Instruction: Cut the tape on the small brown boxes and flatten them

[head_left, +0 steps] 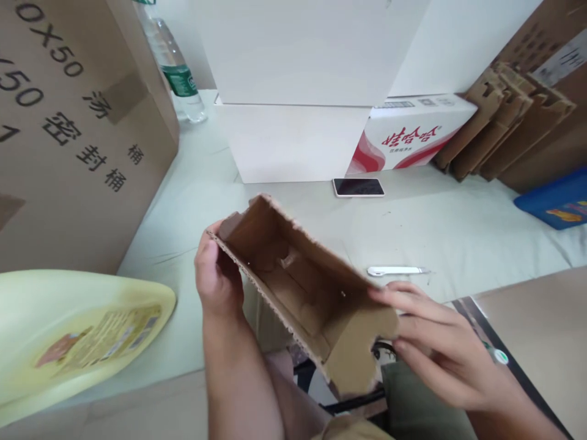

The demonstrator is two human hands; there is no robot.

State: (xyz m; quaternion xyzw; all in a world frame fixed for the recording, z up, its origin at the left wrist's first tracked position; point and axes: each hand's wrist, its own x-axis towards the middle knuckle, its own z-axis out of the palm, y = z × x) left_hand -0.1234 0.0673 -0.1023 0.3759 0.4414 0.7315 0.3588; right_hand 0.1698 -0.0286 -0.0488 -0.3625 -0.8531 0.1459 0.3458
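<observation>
Between my hands I see a long, narrow cardboard box (pixel 300 299), tilted with its top side uncovered and brown inner walls showing. Its rim is rough and torn, and the near right end has a rounded notch. My left hand (pixel 217 269) is wrapped around the far left corner, with the thumb on the outside and some fingers hidden. At the right end, the fingers of my right hand (pixel 449 348) press on the rim and end wall. A white-handled craft knife (pixel 397 271) lies on the pale green tabletop (pixel 302 211) beyond my right hand.
White boxes (pixel 298 143) stand along the back behind a phone (pixel 358 187). A large carton (pixel 82 140) and a water bottle (pixel 181 85) are at left, with a yellow jug (pixel 87 336) nearer. Folded cardboard pieces (pixel 499 122) and a blue package (pixel 557 198) are at right.
</observation>
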